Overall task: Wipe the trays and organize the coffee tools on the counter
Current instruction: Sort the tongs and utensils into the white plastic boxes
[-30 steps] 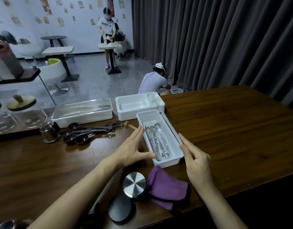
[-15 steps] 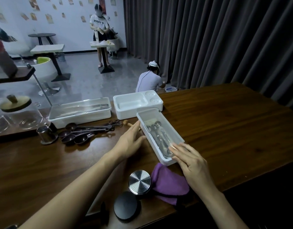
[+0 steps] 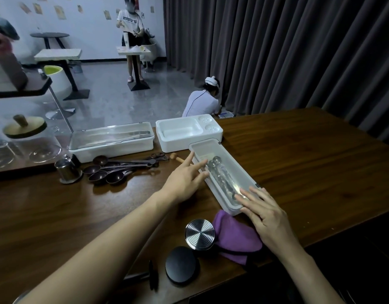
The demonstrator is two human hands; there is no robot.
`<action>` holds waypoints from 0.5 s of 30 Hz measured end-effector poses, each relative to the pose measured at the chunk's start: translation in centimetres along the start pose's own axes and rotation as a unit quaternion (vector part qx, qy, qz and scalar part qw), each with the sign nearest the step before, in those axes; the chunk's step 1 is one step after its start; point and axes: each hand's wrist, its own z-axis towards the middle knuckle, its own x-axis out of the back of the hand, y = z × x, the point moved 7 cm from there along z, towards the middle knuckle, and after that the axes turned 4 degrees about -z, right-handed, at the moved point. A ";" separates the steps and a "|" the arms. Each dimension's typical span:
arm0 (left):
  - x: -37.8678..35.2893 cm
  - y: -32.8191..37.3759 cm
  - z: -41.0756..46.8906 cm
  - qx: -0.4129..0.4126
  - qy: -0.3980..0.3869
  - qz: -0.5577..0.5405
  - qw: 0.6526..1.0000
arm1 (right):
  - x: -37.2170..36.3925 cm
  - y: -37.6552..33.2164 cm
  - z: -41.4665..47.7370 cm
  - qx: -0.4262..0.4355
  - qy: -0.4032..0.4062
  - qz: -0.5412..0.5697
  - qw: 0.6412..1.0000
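Observation:
A narrow white tray lies slantwise on the wooden counter, covered by a clear lid. Silver spoons show through the lid. My left hand rests at the tray's left side with its fingertips on the lid's edge. My right hand lies flat, fingers spread, on the lid's near end. Just below the tray is a purple cloth, with a ridged steel disc and a black disc beside it.
Dark measuring spoons, a small steel cup and a wooden-tipped tool lie left of the tray. Behind stand a long lidded tray and a white compartment tray. Glass covers sit far left. Two people are in the room beyond.
The clear lid has come down over the narrow tray. My right hand moved from the tray's right side onto the lid's near end; my left hand slid up along the left edge.

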 end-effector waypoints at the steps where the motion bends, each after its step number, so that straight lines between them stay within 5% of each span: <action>1: 0.1 -0.1 -0.1 -0.005 0.002 0.003 1.000 | 0.0 0.0 -0.1 -0.008 -0.007 0.003 1.000; 9: 0.0 1.6 -1.7 -0.069 -0.024 0.174 0.982 | 1.6 1.8 -1.3 -0.115 0.024 0.013 0.993; 15: 0.4 3.1 -2.0 -0.108 -0.023 0.206 0.972 | 2.6 3.9 -1.8 -0.140 0.031 0.040 0.989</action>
